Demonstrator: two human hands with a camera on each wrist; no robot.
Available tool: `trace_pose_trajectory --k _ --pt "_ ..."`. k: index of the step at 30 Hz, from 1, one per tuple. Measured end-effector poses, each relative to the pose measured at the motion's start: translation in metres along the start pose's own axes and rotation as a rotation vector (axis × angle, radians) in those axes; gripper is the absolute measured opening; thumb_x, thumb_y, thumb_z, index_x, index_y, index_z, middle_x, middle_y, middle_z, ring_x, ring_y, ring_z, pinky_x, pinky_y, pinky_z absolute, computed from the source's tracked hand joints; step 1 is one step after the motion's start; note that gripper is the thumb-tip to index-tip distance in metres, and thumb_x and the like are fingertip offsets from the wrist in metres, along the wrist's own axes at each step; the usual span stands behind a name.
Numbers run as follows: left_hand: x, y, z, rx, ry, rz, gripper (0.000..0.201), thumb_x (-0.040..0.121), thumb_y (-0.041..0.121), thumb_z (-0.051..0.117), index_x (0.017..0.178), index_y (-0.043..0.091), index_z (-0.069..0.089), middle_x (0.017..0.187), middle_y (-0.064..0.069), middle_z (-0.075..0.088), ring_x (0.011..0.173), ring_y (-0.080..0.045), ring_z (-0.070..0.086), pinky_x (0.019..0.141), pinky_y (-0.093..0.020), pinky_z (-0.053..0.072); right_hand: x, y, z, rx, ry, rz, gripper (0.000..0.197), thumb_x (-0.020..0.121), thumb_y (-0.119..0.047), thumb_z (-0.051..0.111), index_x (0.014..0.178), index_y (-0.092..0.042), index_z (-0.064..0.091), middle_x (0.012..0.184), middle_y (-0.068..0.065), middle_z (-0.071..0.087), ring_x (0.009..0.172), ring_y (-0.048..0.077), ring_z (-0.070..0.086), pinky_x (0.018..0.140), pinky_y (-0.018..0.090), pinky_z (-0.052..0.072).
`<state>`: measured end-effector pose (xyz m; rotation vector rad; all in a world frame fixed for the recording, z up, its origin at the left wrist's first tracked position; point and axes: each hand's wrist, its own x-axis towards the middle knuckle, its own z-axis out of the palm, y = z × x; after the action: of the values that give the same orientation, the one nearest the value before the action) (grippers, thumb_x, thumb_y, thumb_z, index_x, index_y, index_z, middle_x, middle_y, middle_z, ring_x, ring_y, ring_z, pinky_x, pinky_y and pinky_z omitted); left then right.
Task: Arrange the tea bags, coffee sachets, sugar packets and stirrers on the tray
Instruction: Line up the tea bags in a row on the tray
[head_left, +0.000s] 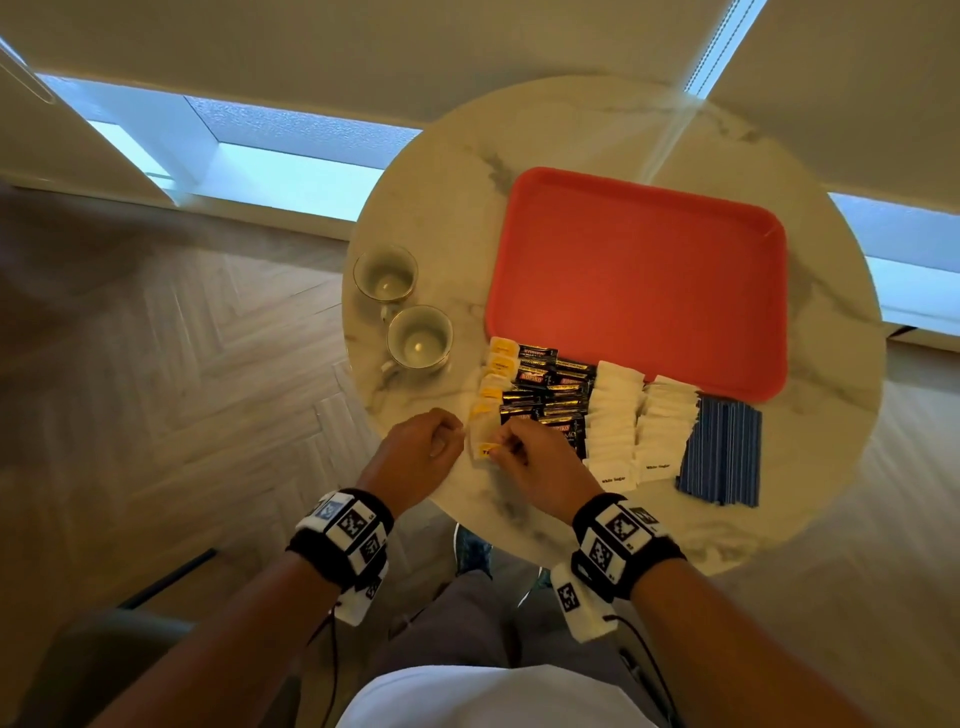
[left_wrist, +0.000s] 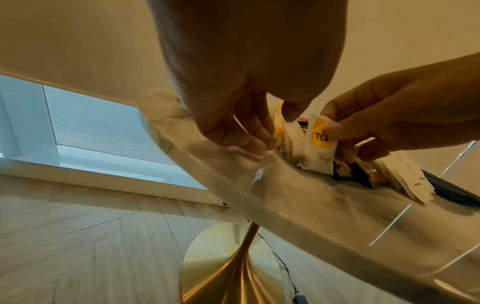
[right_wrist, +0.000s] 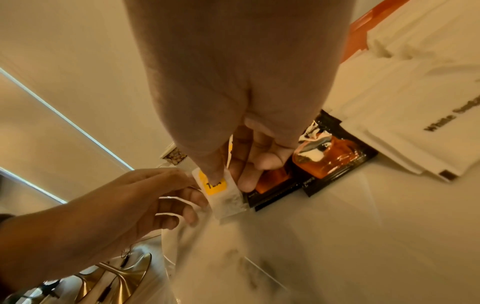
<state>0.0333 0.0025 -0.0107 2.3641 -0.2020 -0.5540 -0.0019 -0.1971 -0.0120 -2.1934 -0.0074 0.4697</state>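
Pinching a tea bag (left_wrist: 320, 148) in the right hand (head_left: 540, 470) at the table's (head_left: 810, 467) near edge.
Largest to smallest: red tray (head_left: 639, 275); rows of coffee sachets (head_left: 556, 389), sugar packets (head_left: 615, 421) and blue stirrers (head_left: 724, 449) just before it; left hand (head_left: 418, 449), fingers loosely curled, holding nothing visible, beside the bag.

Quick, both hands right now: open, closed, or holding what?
Left hand: fingers curled beside the tea bag; whether it grips anything cannot be told.
Right hand: pinching that tea bag at its yellow tag.
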Motion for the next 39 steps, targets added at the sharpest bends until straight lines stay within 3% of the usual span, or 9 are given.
trace_pose_trajectory --k 4,7,10,18,21,24,29,35,39 --pt "0.015 0.007 0.005 -0.060 -0.004 -0.021 0.027 0.086 0.052 0.065 0.096 0.028 0.059 0.085 0.016 0.062 0.079 0.001 0.057 0.069 -0.018 0.045 -0.008 -0.006 -0.004 -0.003 -0.010 -0.012 0.016 0.095 -0.026 0.062 0.085 -0.014 0.057 0.080 -0.001 0.057 0.072 0.015 0.052 0.069 0.035 0.044" --pt "0.018 0.009 0.009 -0.080 0.011 0.019 0.020 0.089 0.043 0.066 0.091 0.025 0.059 0.076 0.015 0.059 0.073 0.000 0.055 0.070 -0.025 0.048 -0.015 -0.012 -0.009 0.024 -0.019 -0.015 0.017 0.097 -0.027 0.062 0.086 -0.014 0.058 0.080 -0.001 0.059 0.073 0.015 0.053 0.069 0.034 0.045" --pt "0.013 0.006 0.008 -0.116 0.042 0.081 0.016 0.090 0.038 0.067 0.091 0.023 0.061 0.072 0.015 0.059 0.070 -0.001 0.055 0.065 -0.015 0.042 -0.021 -0.014 -0.018 0.080 -0.021 0.001 0.012 0.099 -0.028 0.059 0.093 -0.017 0.060 0.084 -0.004 0.063 0.076 0.012 0.058 0.071 0.030 0.048" --pt "0.005 0.012 -0.014 -0.124 0.149 0.361 0.013 0.092 0.024 0.067 0.099 0.013 0.068 0.092 0.004 0.065 0.083 -0.007 0.057 0.074 -0.016 0.044 -0.015 -0.014 -0.048 0.133 0.100 0.044 0.010 0.102 -0.030 0.056 0.098 -0.021 0.057 0.085 -0.006 0.066 0.071 0.003 0.060 0.064 0.018 0.047" --pt "0.013 0.028 -0.025 -0.135 0.151 0.385 0.013 0.096 0.025 0.062 0.102 0.014 0.065 0.097 0.006 0.063 0.088 -0.004 0.056 0.075 -0.015 0.045 0.000 -0.016 -0.074 0.117 0.173 0.018 0.011 0.101 -0.031 0.057 0.099 -0.020 0.057 0.086 -0.004 0.065 0.075 0.006 0.059 0.067 0.020 0.046" --pt "0.032 0.054 -0.034 -0.180 0.138 0.369 0.014 0.099 0.026 0.055 0.105 0.014 0.061 0.096 0.006 0.065 0.086 -0.005 0.060 0.072 -0.022 0.050 0.027 -0.016 -0.104 0.055 0.192 -0.012 0.014 0.101 -0.030 0.057 0.100 -0.016 0.057 0.086 -0.005 0.064 0.074 0.003 0.058 0.067 0.017 0.047" --pt "0.096 0.096 -0.046 -0.170 0.215 0.343 0.020 0.100 0.031 0.053 0.106 0.013 0.059 0.091 0.001 0.069 0.078 -0.014 0.065 0.068 -0.036 0.055 0.097 -0.014 -0.153 0.084 0.220 -0.039 0.009 0.096 -0.019 0.064 0.101 -0.012 0.060 0.088 0.003 0.068 0.079 0.018 0.062 0.073 0.028 0.049" --pt "0.177 0.130 -0.066 -0.167 0.261 0.248 0.013 0.096 0.022 0.060 0.105 0.014 0.063 0.090 0.004 0.070 0.076 -0.005 0.062 0.065 -0.012 0.045 0.202 0.003 -0.198 0.087 0.195 -0.107 0.008 0.093 -0.021 0.065 0.099 -0.020 0.059 0.090 0.004 0.070 0.083 0.024 0.070 0.082 0.048 0.057" --pt "0.219 0.132 -0.067 -0.099 0.217 0.192 0.010 0.097 0.022 0.056 0.103 0.017 0.063 0.080 0.004 0.067 0.068 -0.010 0.061 0.062 -0.020 0.046 0.257 0.011 -0.215 -0.039 0.193 -0.092 0.010 0.091 -0.020 0.067 0.098 -0.018 0.060 0.091 0.011 0.071 0.082 0.028 0.069 0.075 0.039 0.056"
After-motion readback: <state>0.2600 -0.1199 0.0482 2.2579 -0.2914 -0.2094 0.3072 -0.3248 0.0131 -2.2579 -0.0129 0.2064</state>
